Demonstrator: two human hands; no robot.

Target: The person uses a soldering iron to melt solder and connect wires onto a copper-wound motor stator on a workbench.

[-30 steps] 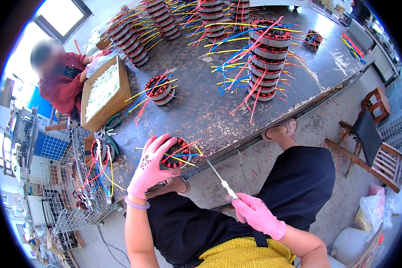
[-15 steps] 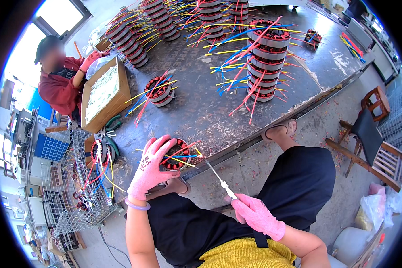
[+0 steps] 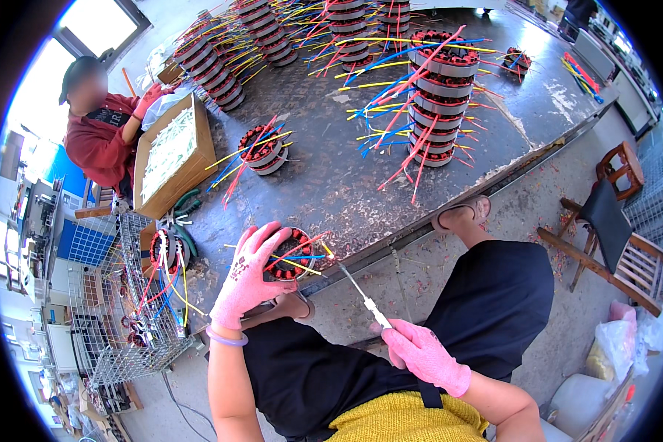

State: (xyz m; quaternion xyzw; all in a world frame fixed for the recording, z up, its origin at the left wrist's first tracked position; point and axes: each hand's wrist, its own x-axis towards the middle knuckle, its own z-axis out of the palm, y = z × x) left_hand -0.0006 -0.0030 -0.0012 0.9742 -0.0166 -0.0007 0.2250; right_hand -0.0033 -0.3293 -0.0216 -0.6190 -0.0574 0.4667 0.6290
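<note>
My left hand (image 3: 247,278), in a pink glove, is closed round the side of a motor stator (image 3: 299,272) at the table's near edge. The stator has red windings, and red, blue and yellow leads stick out to its right. A slim white-handled tool (image 3: 373,306) with a thin metal shaft sits in my pink-gloved right hand (image 3: 424,356). Its shaft points up and left toward the lead ends, where a small orange-yellow bright spot shows; whether the tip touches a wire I cannot tell. Fingers hide the stator's left side.
Beyond it stand a single stator (image 3: 264,156) and a tall stator stack (image 3: 438,110) with wires jutting out. Further stacks fill the back. Left are a cardboard box (image 3: 205,151), green-handled pliers (image 3: 187,239), another stator (image 3: 171,249) and a wire basket (image 3: 136,361). A co-worker (image 3: 99,140) is behind the box.
My hands, the stator and the tool have hardly moved. The bright spot at the lead ends looks stronger now. The co-worker's head has shifted slightly.
</note>
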